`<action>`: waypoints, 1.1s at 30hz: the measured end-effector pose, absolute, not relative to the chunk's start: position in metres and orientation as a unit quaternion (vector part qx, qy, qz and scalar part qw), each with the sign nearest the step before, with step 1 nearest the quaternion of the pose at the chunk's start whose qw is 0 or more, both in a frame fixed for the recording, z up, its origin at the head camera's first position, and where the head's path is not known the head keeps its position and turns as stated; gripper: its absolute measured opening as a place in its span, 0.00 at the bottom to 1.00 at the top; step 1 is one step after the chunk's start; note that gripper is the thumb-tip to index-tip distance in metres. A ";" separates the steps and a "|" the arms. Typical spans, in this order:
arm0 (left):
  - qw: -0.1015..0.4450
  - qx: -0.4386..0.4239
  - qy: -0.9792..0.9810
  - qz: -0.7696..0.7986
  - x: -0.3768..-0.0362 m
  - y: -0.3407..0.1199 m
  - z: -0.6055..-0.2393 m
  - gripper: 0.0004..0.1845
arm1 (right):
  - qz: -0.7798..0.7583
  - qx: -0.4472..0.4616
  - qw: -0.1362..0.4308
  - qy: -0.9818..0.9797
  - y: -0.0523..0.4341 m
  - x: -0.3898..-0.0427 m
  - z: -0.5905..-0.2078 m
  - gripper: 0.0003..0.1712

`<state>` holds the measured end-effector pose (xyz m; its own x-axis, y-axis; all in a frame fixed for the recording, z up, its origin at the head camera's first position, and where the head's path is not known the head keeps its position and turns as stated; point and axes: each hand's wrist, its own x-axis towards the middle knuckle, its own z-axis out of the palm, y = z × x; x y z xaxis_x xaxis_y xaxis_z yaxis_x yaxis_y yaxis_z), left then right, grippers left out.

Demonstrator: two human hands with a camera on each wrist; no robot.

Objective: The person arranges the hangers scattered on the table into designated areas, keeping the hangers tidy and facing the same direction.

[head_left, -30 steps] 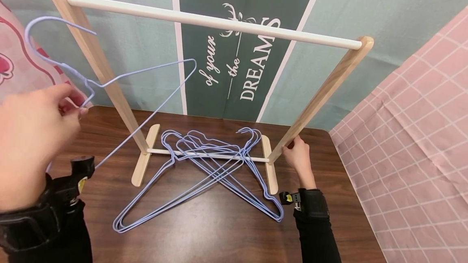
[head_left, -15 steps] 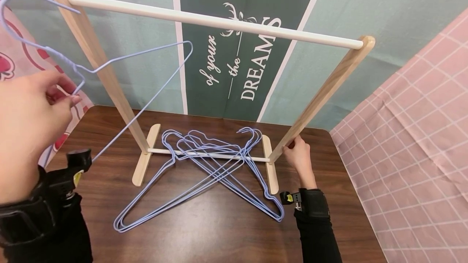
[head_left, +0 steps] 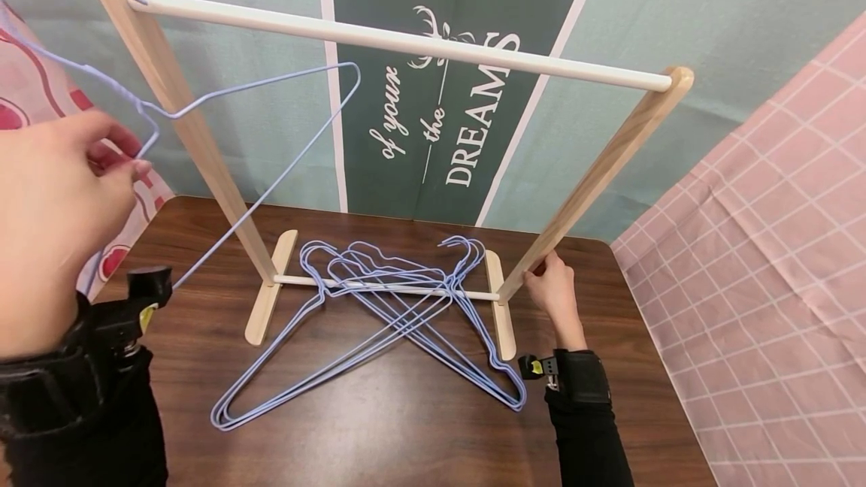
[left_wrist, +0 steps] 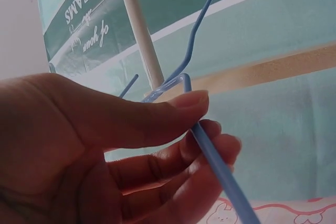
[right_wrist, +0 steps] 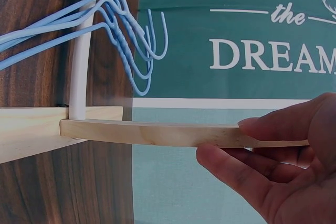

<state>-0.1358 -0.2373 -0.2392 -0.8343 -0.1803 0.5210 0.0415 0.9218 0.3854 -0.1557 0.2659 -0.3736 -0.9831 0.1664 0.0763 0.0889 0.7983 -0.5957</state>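
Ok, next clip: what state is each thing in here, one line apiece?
Lifted light-blue wire hanger: pinched below its neck, hook at the rail's left end.
Left hand: pinching that hanger.
Right hand: gripping the right post.
Wooden rack's white top rail: nothing hung yet.
Pile of blue hangers: flat on the table.

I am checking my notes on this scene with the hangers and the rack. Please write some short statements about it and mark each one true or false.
1. The left hand pinches a blue wire hanger near its neck. True.
2. The right hand lies flat on the table. False: its fingers hold the right wooden post of the rack near the base.
3. Several blue hangers lie on the table across the rack's lower rod. True.
4. Hangers already hang in a row on the white top rail. False: only the held hanger's hook is at the rail's left end.
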 end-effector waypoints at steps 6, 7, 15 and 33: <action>0.285 0.037 -0.940 -0.183 -0.138 -0.235 -0.237 0.09 | 0.310 -0.067 0.063 -0.946 0.266 -0.156 -0.373 0.16; 0.287 0.036 -0.940 -0.182 -0.139 -0.235 -0.237 0.09 | 0.310 -0.066 0.064 -0.946 0.266 -0.156 -0.373 0.16; 0.271 0.041 -0.944 -0.184 -0.145 -0.236 -0.232 0.11 | 0.311 -0.064 0.069 -0.946 0.265 -0.156 -0.373 0.16; 0.233 0.055 -0.955 -0.175 -0.143 -0.229 -0.221 0.11 | 0.311 -0.068 0.057 -0.946 0.266 -0.156 -0.372 0.16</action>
<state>-0.1428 -0.2289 -0.2206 -0.8855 -0.1864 0.4256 -0.0236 0.9328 0.3596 -0.1555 0.2660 -0.3721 -0.9843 0.1637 0.0667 0.0921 0.7969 -0.5971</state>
